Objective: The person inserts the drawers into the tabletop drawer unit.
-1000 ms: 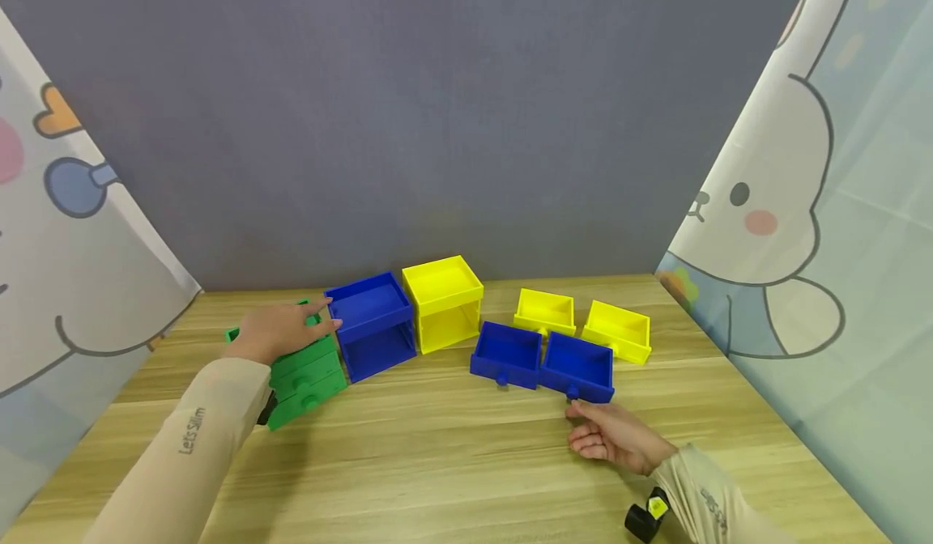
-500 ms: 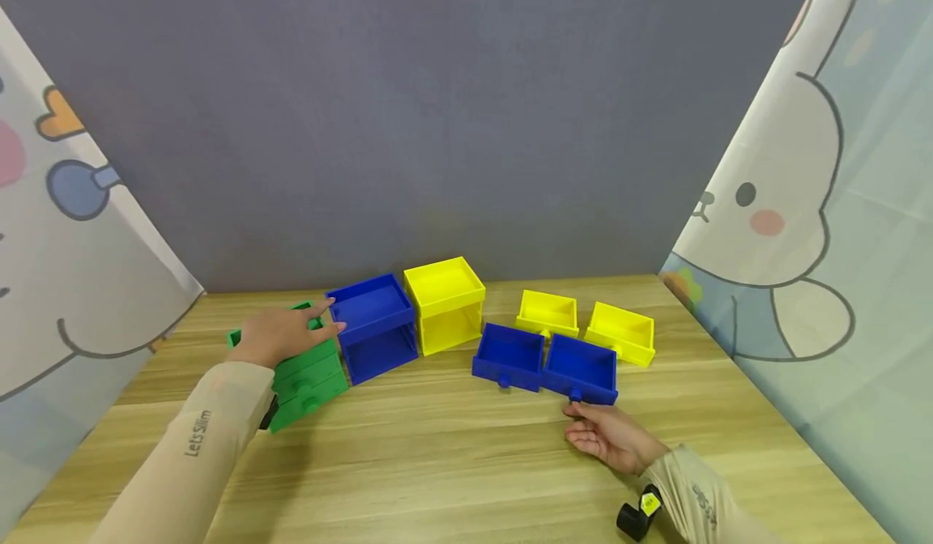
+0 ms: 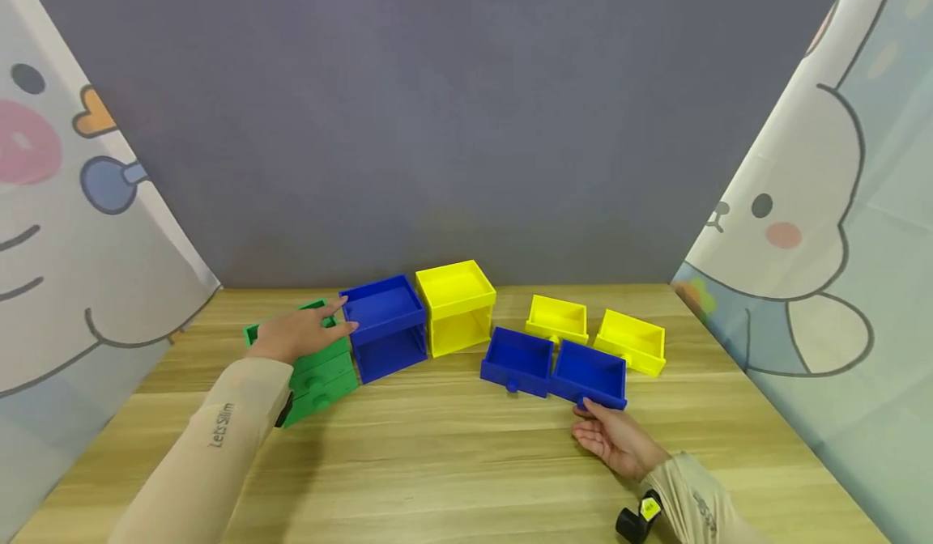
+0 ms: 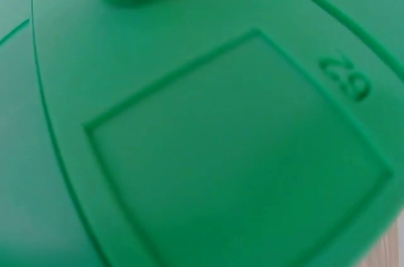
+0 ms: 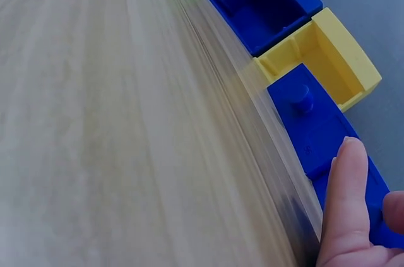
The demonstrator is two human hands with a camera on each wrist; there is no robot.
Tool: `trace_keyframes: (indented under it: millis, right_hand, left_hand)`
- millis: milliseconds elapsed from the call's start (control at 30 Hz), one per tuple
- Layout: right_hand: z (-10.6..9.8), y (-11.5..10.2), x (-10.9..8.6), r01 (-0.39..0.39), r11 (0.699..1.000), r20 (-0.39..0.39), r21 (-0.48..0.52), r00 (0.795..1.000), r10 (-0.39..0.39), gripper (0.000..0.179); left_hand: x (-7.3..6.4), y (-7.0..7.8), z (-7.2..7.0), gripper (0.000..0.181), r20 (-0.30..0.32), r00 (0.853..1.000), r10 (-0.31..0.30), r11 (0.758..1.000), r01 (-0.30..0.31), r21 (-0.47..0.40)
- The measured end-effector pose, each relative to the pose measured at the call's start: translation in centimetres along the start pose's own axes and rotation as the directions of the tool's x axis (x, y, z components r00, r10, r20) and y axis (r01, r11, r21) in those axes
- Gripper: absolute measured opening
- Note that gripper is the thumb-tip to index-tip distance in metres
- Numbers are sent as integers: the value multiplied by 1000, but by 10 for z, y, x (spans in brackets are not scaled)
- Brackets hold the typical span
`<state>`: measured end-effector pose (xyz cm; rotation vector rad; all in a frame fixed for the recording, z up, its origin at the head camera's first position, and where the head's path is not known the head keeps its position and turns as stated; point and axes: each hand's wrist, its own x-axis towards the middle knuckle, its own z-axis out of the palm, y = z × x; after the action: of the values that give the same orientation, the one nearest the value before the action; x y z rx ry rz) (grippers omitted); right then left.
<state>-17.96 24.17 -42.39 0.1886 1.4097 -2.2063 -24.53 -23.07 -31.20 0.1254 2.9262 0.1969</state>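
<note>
Head view shows the right blue drawer (image 3: 590, 370) on the pale wooden table (image 3: 437, 463), glossy and deep blue, a shallow open-topped tray with thin straight walls and a flat front bearing a small round knob (image 3: 581, 403). The right hand (image 3: 618, 443) pinches that knob between thumb and forefinger, its other fingers loosely curled. Just beside stands a matching left blue drawer (image 3: 519, 358), with two bright yellow drawers (image 3: 557, 317) behind the pair. Over the green cabinet (image 3: 321, 370) lies the left hand (image 3: 299, 335), gripping nothing, forefinger and thumb reaching to the edge of the blue cabinet (image 3: 382, 309), whose hollow front faces the person. Next to it, the yellow cabinet (image 3: 457, 286) is likewise hollow. Left wrist view fills with smooth green plastic, marked by a grooved square outline.
</note>
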Motion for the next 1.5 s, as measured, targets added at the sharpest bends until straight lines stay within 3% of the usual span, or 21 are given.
trace_keyframes:
  millis: [300, 533, 900, 1167, 1500]
  right_hand:
    - [2, 2, 4, 18, 1000, -22, 3, 1000, -18, 38]
    - [3, 5, 2, 41, 999, -104, -36, 994, -44, 36]
    - [3, -1, -8, 90, 990, -134, -106, 986, -104, 33]
    - [15, 2, -14, 207, 967, -62, -150, 974, -218, 29]
    - [41, 3, -18, 247, 934, -12, -259, 966, -259, 25]
  left_hand:
    - [1, 1, -1, 87, 25, 999, -23, 1000, 23, -10]
    - [1, 2, 3, 88, 28, 999, -22, 1000, 22, -5]
    - [-3, 2, 9, 86, 18, 1000, -23, 999, 23, -43]
    - [3, 0, 9, 86, 11, 999, -35, 998, 36, -52]
    - [0, 1, 8, 88, 14, 999, -32, 998, 33, -57]
